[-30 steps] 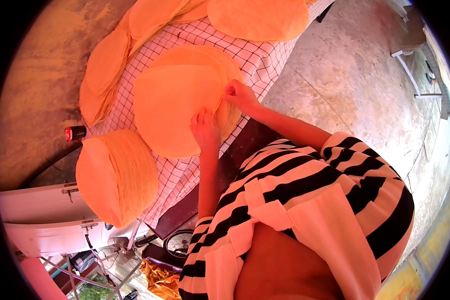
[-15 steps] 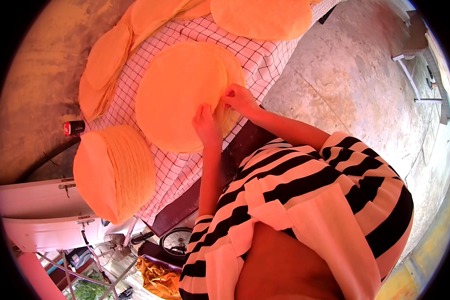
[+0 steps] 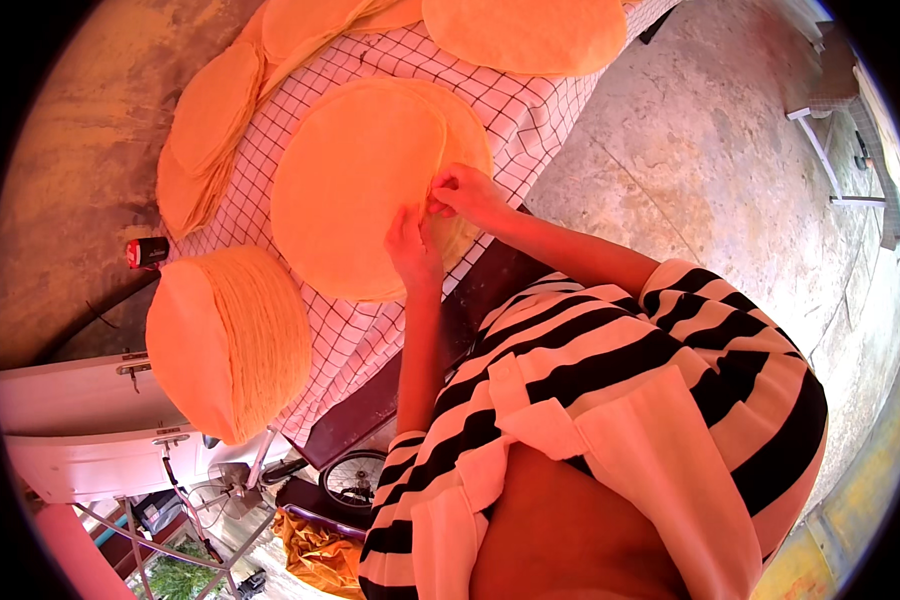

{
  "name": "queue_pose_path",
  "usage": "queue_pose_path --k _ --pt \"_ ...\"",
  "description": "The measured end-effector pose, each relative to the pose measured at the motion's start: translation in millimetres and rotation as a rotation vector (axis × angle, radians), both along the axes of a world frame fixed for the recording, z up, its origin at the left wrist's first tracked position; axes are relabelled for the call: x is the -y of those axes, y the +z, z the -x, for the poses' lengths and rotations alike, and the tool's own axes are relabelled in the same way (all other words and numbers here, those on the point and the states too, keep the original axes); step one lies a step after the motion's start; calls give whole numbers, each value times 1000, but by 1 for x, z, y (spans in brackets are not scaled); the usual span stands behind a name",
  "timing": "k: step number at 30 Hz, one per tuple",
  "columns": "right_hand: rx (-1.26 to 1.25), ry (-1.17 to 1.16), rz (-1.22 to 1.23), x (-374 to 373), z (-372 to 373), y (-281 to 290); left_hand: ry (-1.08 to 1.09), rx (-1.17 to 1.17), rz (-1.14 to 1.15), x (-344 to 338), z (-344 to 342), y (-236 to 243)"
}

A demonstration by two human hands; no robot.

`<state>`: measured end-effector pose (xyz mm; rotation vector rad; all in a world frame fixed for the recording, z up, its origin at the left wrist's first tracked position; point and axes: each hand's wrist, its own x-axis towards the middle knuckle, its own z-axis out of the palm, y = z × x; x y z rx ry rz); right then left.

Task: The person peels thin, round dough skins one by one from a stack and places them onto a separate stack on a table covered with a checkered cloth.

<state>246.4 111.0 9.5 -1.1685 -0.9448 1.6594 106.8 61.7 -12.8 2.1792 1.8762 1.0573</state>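
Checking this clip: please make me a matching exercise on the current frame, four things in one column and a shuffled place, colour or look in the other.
Things
1. Right hand
2. Can
3. Cloth
4. Tall stack

Descriptions
A. Pale with a dark grid
B. Round, orange-looking and many-layered
C. At the right part of the middle pile
D. Red and black

Right pairs: 1-C, 2-D, 3-A, 4-B
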Motion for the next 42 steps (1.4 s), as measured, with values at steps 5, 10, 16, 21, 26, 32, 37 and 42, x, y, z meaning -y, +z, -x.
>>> queue_pose_path --k 5,10,16,21,26,32,37,42 --pt "143 56 30 5 -5 6 39 351 106 -7 5 0" --pt "252 184 47 -2 0 6 -28 151 42 -9 8 6" --pt "128 201 -86 -6 1 -20 -18 38 -138 -8 -12 13" --pt "-68 103 46 -2 1 -26 38 217 274 -20 5 37" --pt "-11 69 183 -6 -2 -24 134 448 452 -94 93 133" --pt "6 110 189 -5 -1 -25 154 1 92 -166 181 283" --pt "164 109 -25 2 0 -10 145 -246 96 -168 161 282" --pt "813 76 -462 -35 -3 -2 -436 -54 599 -140 98 223"
